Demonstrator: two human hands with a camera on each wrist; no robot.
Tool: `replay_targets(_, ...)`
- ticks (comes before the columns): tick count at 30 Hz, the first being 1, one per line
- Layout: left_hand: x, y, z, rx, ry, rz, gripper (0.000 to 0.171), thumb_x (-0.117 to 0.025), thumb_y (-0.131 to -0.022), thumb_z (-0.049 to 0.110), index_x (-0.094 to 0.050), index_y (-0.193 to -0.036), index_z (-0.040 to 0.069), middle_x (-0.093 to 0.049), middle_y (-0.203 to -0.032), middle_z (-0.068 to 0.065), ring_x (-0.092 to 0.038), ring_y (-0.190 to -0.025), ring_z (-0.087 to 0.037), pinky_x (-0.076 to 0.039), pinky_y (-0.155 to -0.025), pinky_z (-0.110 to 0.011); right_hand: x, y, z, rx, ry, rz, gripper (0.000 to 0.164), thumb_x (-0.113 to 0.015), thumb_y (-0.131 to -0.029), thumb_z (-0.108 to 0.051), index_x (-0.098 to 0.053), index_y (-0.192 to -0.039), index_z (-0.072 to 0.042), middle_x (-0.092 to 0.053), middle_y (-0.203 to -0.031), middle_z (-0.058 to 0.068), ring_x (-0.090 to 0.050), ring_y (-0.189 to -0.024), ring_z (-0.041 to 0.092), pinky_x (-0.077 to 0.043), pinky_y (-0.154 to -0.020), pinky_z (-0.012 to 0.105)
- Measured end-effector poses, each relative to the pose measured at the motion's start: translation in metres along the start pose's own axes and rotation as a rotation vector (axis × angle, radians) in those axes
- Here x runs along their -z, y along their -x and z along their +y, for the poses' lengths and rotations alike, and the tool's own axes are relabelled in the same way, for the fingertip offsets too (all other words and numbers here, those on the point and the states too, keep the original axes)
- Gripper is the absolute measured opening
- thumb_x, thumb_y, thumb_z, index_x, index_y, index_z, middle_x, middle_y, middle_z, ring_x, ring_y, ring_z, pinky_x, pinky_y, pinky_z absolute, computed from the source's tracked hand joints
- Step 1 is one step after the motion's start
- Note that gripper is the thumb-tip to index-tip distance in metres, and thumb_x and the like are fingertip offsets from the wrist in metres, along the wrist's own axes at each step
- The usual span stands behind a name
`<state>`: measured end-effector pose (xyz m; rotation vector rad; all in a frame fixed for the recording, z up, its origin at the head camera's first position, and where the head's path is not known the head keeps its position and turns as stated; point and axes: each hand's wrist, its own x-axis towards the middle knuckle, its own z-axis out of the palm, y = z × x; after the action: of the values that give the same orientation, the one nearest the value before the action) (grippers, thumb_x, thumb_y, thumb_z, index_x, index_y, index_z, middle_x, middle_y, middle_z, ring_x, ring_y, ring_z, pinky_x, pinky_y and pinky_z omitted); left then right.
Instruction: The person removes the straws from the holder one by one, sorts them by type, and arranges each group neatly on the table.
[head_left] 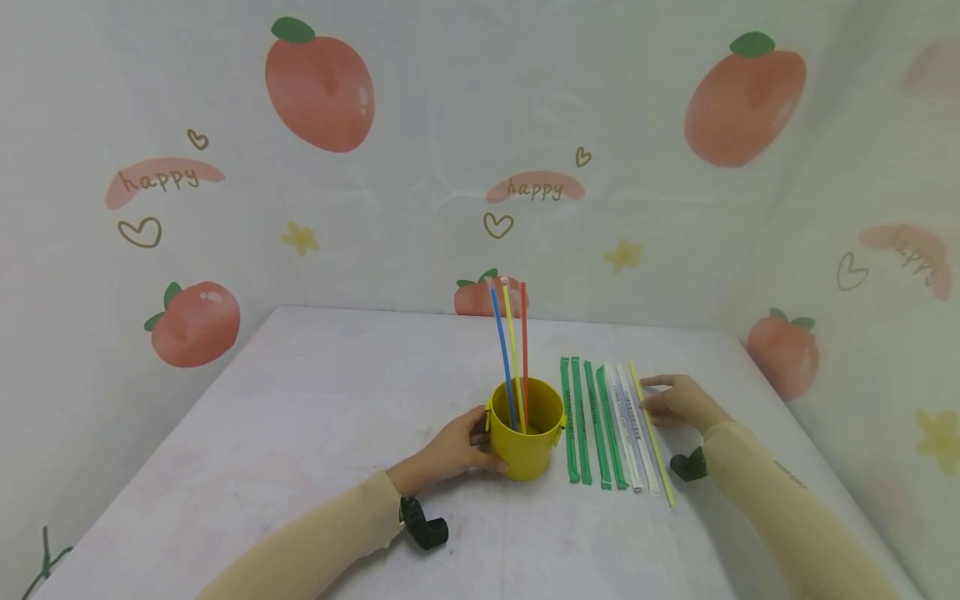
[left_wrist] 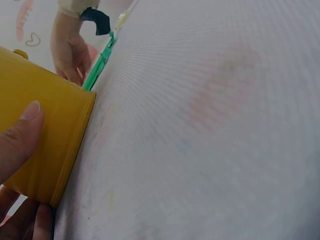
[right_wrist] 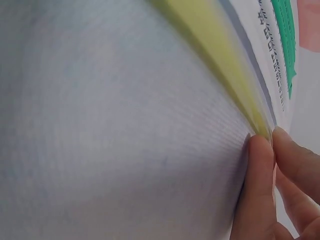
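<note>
My left hand [head_left: 456,446] holds a small yellow bucket [head_left: 523,460] from its left side. In the left wrist view the thumb lies along the bucket wall [left_wrist: 55,135], with the other fingers low by its base. A blue straw [head_left: 500,337], a yellow straw [head_left: 512,325] and a red straw [head_left: 524,325] stand in the bucket, leaning slightly. On the right, my right hand [head_left: 678,403] pinches the far part of another yellow straw [head_left: 657,450], which lies at the right end of a row. In the right wrist view, thumb and finger meet around this straw [right_wrist: 215,55].
Between bucket and right hand lie several green-wrapped straws [head_left: 582,425] and white-wrapped straws [head_left: 628,429], side by side on the white tabletop [head_left: 337,392]. A fruit-print cloth [head_left: 420,108] hangs behind and beside the table. Black devices sit on both wrists.
</note>
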<state>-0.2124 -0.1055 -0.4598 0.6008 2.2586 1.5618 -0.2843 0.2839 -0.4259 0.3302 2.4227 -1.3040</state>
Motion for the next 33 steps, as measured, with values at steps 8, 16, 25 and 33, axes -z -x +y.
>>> replay_targets(8, 0.0009, -0.0002, -0.0014, -0.029, -0.022, -0.009, 0.077, -0.084, -0.076, 0.019, -0.043, -0.139, 0.006, -0.05, -0.141, -0.013, -0.052, -0.128, -0.029, -0.046, -0.107, -0.037, 0.001, -0.0007, -0.0009, -0.017, 0.008, 0.011, 0.067, -0.068, -0.087, -0.003, -0.035, -0.145, 0.004, -0.058, -0.118, 0.026, -0.067, -0.072, 0.011, -0.06, -0.07, 0.025)
replay_targets(16, 0.0005, 0.0001, -0.0001, -0.002, 0.007, -0.003, 0.075, -0.084, -0.075, 0.014, -0.044, -0.138, 0.008, -0.052, -0.14, -0.01, -0.052, -0.129, -0.028, -0.045, -0.108, -0.038, 0.0019, 0.0008, -0.0004, -0.017, 0.013, 0.007, 0.067, -0.068, -0.087, -0.004, -0.035, -0.145, 0.005, -0.062, -0.112, 0.022, -0.066, -0.071, 0.01, -0.06, -0.07, 0.024)
replay_targets(25, 0.0004, -0.0008, 0.0, 0.004, 0.015, -0.003, 0.076, -0.084, -0.075, 0.014, -0.044, -0.139, 0.007, -0.051, -0.141, -0.011, -0.052, -0.129, -0.029, -0.045, -0.108, -0.038, 0.0024, 0.0034, -0.002, -0.013, 0.016, 0.01, 0.065, -0.068, -0.088, -0.004, -0.036, -0.144, 0.005, -0.062, -0.113, 0.023, -0.065, -0.072, 0.01, -0.06, -0.07, 0.025)
replay_targets(33, 0.0002, -0.0005, -0.0008, 0.001, 0.006, -0.005, 0.074, -0.083, -0.076, 0.015, -0.045, -0.138, 0.009, -0.051, -0.141, -0.01, -0.051, -0.13, -0.028, -0.044, -0.108, -0.039, 0.0033, 0.0052, -0.0028, -0.03, 0.036, 0.016, 0.064, -0.067, -0.088, -0.005, -0.038, -0.143, 0.004, -0.056, -0.123, 0.027, -0.066, -0.074, 0.011, -0.06, -0.072, 0.024)
